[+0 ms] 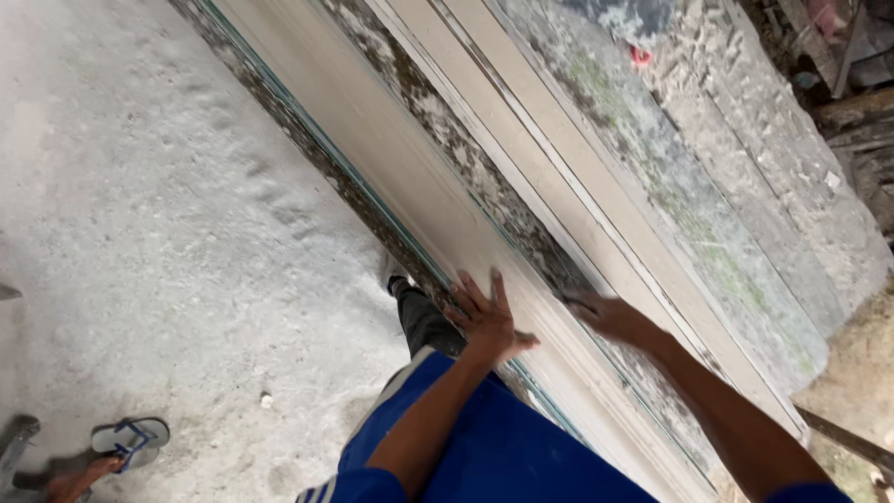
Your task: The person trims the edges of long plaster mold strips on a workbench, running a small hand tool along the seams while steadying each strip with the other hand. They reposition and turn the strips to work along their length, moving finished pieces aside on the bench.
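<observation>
Your left hand (486, 319) lies flat with fingers spread on the near edge of the long pale moulding strip (447, 219), pressing to steady it on the speckled bench, whose edge (307, 154) borders the strip's left side. Your right hand (610, 315) rests across the strip from the left one; whether its fingers are apart or together, you cannot tell

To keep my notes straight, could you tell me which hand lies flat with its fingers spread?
The left hand, fingers splayed on the pale moulding strip; the right hand looks blurred.
</observation>
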